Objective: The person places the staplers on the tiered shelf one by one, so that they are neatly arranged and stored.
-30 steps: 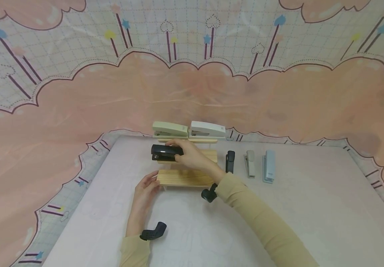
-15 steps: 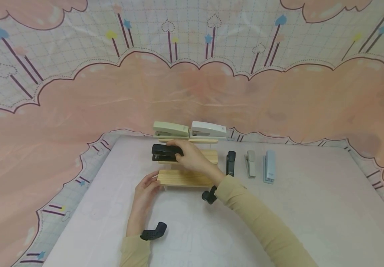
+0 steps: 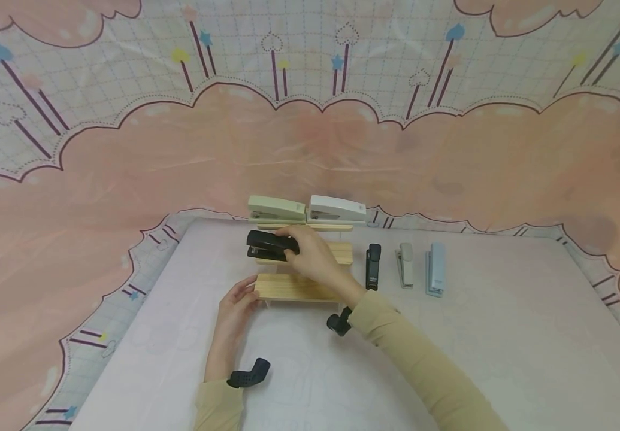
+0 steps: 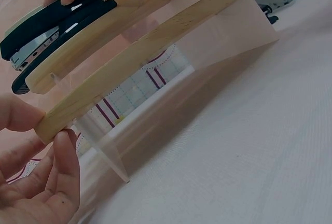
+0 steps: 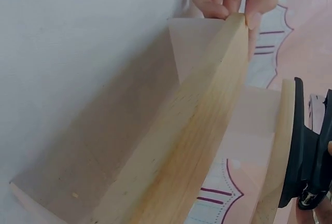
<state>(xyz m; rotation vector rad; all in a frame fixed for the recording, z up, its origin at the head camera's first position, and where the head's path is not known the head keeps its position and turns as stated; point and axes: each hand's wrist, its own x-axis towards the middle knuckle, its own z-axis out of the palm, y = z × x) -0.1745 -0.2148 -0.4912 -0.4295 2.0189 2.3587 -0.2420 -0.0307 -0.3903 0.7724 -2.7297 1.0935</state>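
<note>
A black stapler point(image 3: 266, 244) lies crosswise at the left end of the middle step of a three-step wooden rack point(image 3: 296, 288) with clear supports. My right hand point(image 3: 316, 256) grips its right part, thumb in front and fingers over the top. Seen from the left wrist, the stapler point(image 4: 52, 22) sits against the wooden board. My left hand point(image 3: 234, 308) pinches the left end of the lowest step; in the left wrist view its thumb and curled fingers point(image 4: 66, 156) hold the board's edge. On the top step stand a pale green stapler point(image 3: 276, 208) and a white stapler point(image 3: 336, 208).
Right of the rack, a small black stapler point(image 3: 372, 266), a grey stapler point(image 3: 405, 264) and a light blue stapler point(image 3: 435, 269) lie in a row on the white tabletop point(image 3: 504, 335). A patterned cloth point(image 3: 450, 161) hangs behind.
The black stapler has shifted slightly to the right and up in the head view, with my right hand on it. My right wrist has dropped a little; the left hand keeps its place.
</note>
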